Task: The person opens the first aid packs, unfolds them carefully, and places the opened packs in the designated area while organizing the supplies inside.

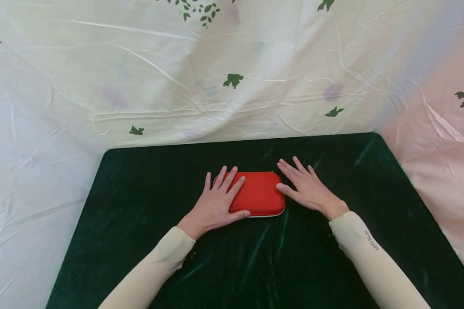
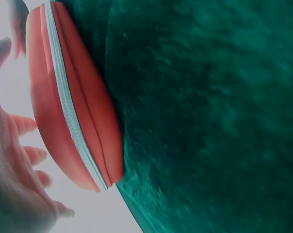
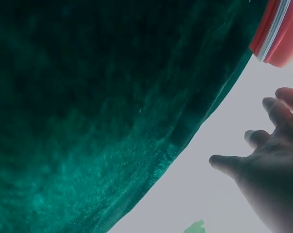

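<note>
A red zippered case point(image 1: 261, 195) lies flat on the dark green cloth, its pale zipper point(image 2: 69, 102) running along the side in the left wrist view. Spread over the case's left part is my left hand point(image 1: 216, 206), fingers straight; whether it presses or hovers I cannot tell. My right hand point(image 1: 309, 189) is at the case's right end, fingers extended, with the thumb by the edge. In the right wrist view only a corner of the case point(image 3: 282, 39) shows, apart from the fingers. Neither hand curls round anything.
The green velvet cloth point(image 1: 147, 184) covers a table with rounded far corners. Behind it and along both sides hangs a pale, wrinkled sheet point(image 1: 158, 86) with green leaf prints.
</note>
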